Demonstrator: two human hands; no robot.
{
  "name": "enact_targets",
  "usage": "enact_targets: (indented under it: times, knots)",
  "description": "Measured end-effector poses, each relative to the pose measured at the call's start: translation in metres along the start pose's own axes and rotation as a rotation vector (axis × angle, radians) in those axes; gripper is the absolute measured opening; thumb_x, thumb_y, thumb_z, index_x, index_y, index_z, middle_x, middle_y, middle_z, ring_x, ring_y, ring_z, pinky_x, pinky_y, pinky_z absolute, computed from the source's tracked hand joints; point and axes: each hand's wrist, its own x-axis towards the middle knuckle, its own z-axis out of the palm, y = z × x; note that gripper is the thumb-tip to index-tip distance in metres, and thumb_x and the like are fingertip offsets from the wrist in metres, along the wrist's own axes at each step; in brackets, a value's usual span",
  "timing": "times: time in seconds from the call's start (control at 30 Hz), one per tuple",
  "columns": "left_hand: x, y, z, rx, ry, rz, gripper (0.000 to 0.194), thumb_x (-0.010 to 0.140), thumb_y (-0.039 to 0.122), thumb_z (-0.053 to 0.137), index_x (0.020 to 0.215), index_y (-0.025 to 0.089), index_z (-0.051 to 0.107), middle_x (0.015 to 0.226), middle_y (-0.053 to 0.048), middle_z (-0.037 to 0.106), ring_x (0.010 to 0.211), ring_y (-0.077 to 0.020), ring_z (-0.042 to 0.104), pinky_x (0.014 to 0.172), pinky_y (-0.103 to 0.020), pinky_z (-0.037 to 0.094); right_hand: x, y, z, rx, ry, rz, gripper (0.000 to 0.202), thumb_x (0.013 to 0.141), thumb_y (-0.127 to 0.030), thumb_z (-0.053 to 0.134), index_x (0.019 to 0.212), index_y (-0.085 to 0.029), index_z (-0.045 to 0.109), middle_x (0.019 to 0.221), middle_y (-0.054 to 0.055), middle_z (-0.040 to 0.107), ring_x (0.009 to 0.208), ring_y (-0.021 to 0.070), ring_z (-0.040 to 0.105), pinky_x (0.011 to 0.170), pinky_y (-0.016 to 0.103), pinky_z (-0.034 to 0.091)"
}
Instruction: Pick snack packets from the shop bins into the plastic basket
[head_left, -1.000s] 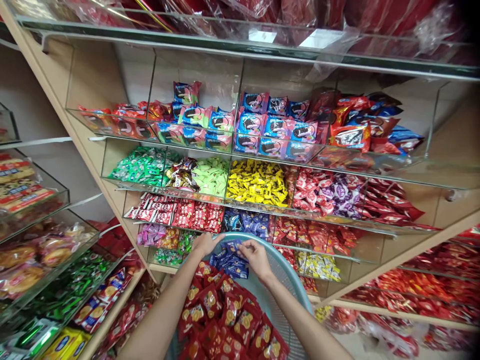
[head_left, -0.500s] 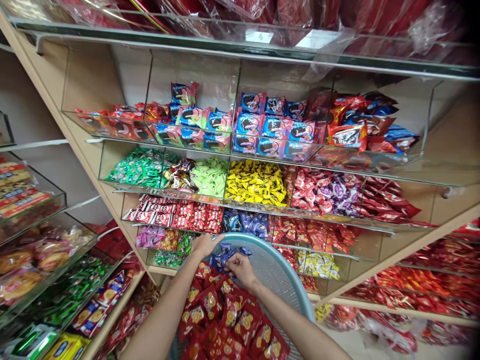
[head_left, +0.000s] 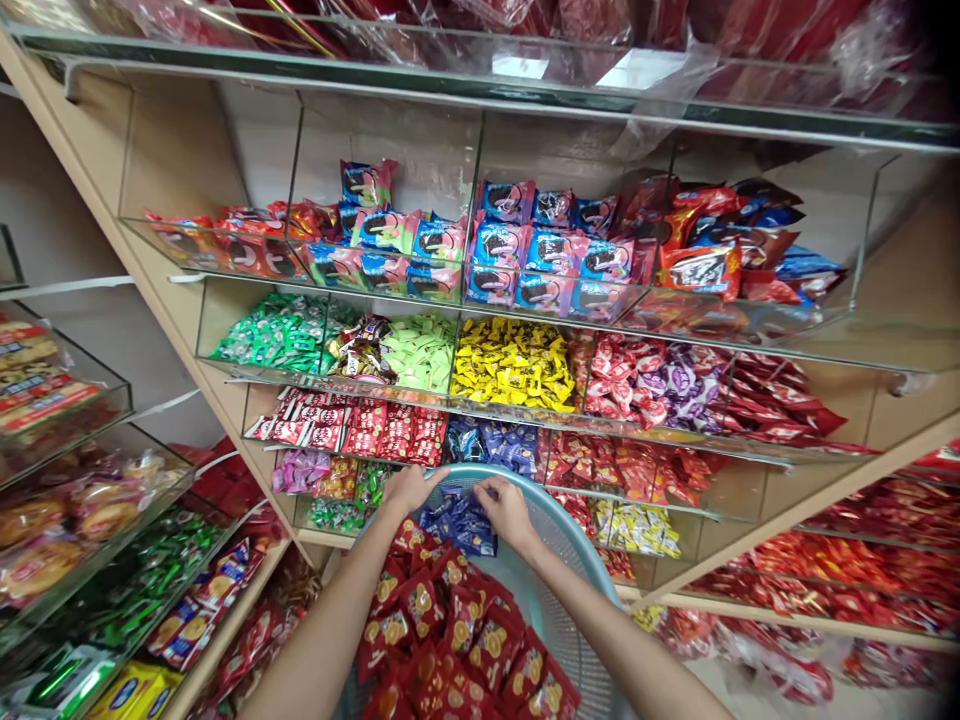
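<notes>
A blue-green plastic basket (head_left: 592, 560) stands below the shelves in front of me. My left hand (head_left: 411, 492) grips its far rim on the left, thumb stretched along the edge. Inside the basket, red packets with an orange-slice print (head_left: 457, 625) fill the near and left part. Small dark-blue wrapped sweets (head_left: 459, 520) lie in a heap beyond them. My right hand (head_left: 506, 508) is over the right edge of that heap, just inside the far rim. Its fingers are curled together; whatever they may hold is hidden.
Glass-fronted shelves rise behind the basket, with blue snack packs (head_left: 525, 250), yellow sweets (head_left: 514, 365), green sweets (head_left: 277, 335) and blue sweets (head_left: 510, 447) in compartments. Another shelf with packaged buns (head_left: 105, 515) borders the left. Red packets (head_left: 840, 565) fill shelves at the right.
My right hand has moved up and right from the middle of the blue sweets towards the far rim. More of the blue heap now shows. The left hand stays on the rim.
</notes>
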Motion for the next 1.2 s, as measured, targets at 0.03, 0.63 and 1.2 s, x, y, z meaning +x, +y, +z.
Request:
enact_targets:
  times: [0.03, 0.63, 1.2]
  knots:
    - [0.0, 0.0, 0.0, 0.0, -0.001, -0.003, 0.086, 0.059, 0.08, 0.008, 0.088, 0.017, 0.059, 0.089, -0.014, 0.062, 0.084, -0.0302, 0.056, 0.069, -0.039, 0.041, 0.0, -0.002, -0.001, 0.005, -0.017, -0.011, 0.029, 0.08, -0.034, 0.039, 0.067, -0.017, 0.06, 0.068, 0.002, 0.059, 0.063, 0.013, 0.051, 0.06, 0.023, 0.036]
    - [0.004, -0.002, 0.0, -0.036, -0.043, -0.005, 0.085, 0.059, 0.08, 0.011, 0.089, 0.017, 0.059, 0.092, -0.014, 0.061, 0.086, -0.0293, 0.056, 0.071, -0.038, 0.041, -0.026, -0.049, 0.041, -0.079, -0.49, -0.346, 0.038, 0.081, -0.038, 0.041, 0.117, -0.028, 0.042, 0.115, 0.004, 0.052, 0.111, 0.0197, 0.037, 0.096, 0.044, 0.011]
    - [0.002, 0.0, -0.003, -0.033, -0.057, -0.011, 0.082, 0.059, 0.08, 0.012, 0.084, 0.018, 0.06, 0.088, -0.012, 0.063, 0.08, -0.0273, 0.058, 0.066, -0.033, 0.041, 0.041, 0.008, -0.029, -0.348, 0.164, -0.084, 0.028, 0.083, -0.036, 0.034, 0.075, -0.018, 0.054, 0.078, 0.006, 0.056, 0.078, 0.0177, 0.046, 0.069, 0.027, 0.033]
